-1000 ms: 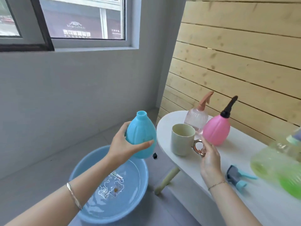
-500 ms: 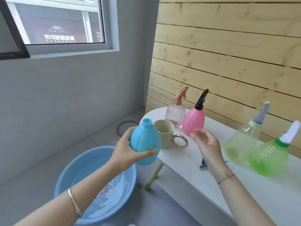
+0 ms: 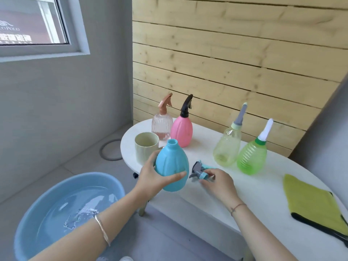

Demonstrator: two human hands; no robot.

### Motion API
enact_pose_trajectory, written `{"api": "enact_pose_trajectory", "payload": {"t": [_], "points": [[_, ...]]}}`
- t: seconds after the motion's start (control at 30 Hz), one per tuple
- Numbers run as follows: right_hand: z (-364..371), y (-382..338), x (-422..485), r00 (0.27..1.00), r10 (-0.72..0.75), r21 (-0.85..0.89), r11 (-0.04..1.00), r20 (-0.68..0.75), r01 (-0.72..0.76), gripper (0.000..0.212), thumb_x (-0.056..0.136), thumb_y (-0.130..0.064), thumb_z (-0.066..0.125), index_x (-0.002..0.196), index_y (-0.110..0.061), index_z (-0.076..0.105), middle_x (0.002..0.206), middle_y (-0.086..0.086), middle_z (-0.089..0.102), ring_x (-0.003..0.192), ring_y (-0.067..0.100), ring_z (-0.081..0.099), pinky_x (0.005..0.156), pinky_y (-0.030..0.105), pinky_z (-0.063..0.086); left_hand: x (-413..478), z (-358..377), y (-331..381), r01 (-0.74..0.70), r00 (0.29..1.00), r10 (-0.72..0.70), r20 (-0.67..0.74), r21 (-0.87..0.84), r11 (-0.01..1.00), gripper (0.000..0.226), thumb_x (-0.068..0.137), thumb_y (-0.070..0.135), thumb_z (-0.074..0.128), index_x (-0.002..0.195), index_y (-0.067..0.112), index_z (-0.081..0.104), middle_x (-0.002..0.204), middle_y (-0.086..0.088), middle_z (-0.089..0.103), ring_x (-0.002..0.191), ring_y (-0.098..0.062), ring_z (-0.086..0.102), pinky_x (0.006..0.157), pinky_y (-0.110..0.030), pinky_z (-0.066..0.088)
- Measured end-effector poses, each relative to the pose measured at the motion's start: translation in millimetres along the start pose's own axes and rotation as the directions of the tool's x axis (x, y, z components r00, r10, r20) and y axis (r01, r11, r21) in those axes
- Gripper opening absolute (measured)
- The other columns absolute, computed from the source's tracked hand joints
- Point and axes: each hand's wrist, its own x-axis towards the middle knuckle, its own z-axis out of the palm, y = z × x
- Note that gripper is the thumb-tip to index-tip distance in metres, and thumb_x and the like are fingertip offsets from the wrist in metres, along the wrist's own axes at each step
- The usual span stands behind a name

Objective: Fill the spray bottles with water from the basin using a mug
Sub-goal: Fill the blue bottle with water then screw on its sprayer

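The white table (image 3: 263,185) bears mug (image 3: 146,149), four spray bottles (image 3: 181,129), sprayer head (image 3: 199,169), cloth (image 3: 312,202).

Basin (image 3: 66,210) mouth: uncovered from above.
Mug (image 3: 146,149) access: hemmed by blue bottle (image 3: 172,166) and clear pink bottle (image 3: 162,127).
Table (image 3: 263,189) front: bare strip left between green bottle (image 3: 252,157) and cloth (image 3: 314,202).

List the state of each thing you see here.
blue bottle: uncapped, upright, held by left hand
spray head: detached, gripped by right hand
mug: upright
basin: holds water
pink bottle: capped, upright
clear pink bottle: capped, upright
yellow bottle: capped
green bottle: capped
cloth: folded flat
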Motion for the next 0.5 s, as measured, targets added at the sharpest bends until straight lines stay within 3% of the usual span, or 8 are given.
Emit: {"api": "enact_pose_trajectory", "payload": {"t": [0.07, 0.17, 0.3, 0.4, 0.5], "points": [[-5, 3, -2, 0.998, 0.037, 0.108, 0.994, -0.040, -0.033, 0.015, 0.080, -0.029, 0.072, 0.094, -0.022, 0.071, 0.090, -0.006, 0.067, 0.085, 0.016, 0.060, 0.078, 0.030, 0.045, 1, 9, -4, 0.001, 1.000, -0.002, 0.021, 0.011, 1.000, 0.079, 0.042, 0.050, 0.091, 0.113, 0.044, 0.055, 0.104, 0.014, 0.069, 0.097, -0.007, 0.068, 0.082, -0.030, 0.059], [-24, 4, 0, 0.987, 0.104, 0.422, 0.906, -0.124, -0.042, 0.019, 0.081, -0.020, 0.075, 0.099, -0.022, 0.068, 0.091, -0.005, 0.068, 0.083, 0.013, 0.060, 0.072, 0.015, 0.043, 3, 20, -12, 0.025, 0.998, -0.025, 0.050, 0.015, 1.000, 0.078, 0.042, 0.051, 0.092, 0.111, 0.044, 0.056, 0.103, 0.013, 0.070, 0.097, -0.009, 0.068, 0.082, -0.032, 0.059], [-66, -21, -3, 0.972, 0.149, 0.810, 0.582, -0.182, 0.063, 0.022, 0.084, -0.008, 0.069, 0.101, -0.022, 0.068, 0.090, -0.010, 0.070, 0.082, 0.001, 0.065, 0.077, 0.011, 0.049, 10, 39, -18, 0.042, 0.997, -0.043, 0.065, 0.021, 0.999, 0.082, 0.043, 0.050, 0.092, 0.115, 0.040, 0.055, 0.108, 0.010, 0.068, 0.099, -0.008, 0.067, 0.086, -0.035, 0.058], [-96, -40, -3, 0.969, 0.122, 0.877, 0.461, -0.216, 0.137, 0.021, 0.085, -0.012, 0.069, 0.105, -0.018, 0.068, 0.091, -0.011, 0.071, 0.086, -0.003, 0.064, 0.077, 0.009, 0.046, 14, 55, -18, 0.028, 0.995, -0.032, 0.090, 0.047, 0.998, 0.081, 0.044, 0.049, 0.092, 0.113, 0.043, 0.051, 0.109, 0.014, 0.065, 0.099, -0.003, 0.064, 0.086, -0.031, 0.057], [-116, -54, -2, 0.967, 0.108, 0.904, 0.391, -0.229, 0.171, 0.043, 0.073, -0.027, 0.074, 0.114, -0.017, 0.066, 0.095, -0.009, 0.072, 0.104, 0.009, 0.062, 0.094, 0.020, 0.042, 16, 67, -20, 0.008, 0.995, -0.016, 0.098, 0.072, 0.997, 0.082, 0.042, 0.051, 0.092, 0.112, 0.044, 0.050, 0.108, 0.017, 0.063, 0.100, -0.002, 0.062, 0.087, -0.033, 0.056]]}}
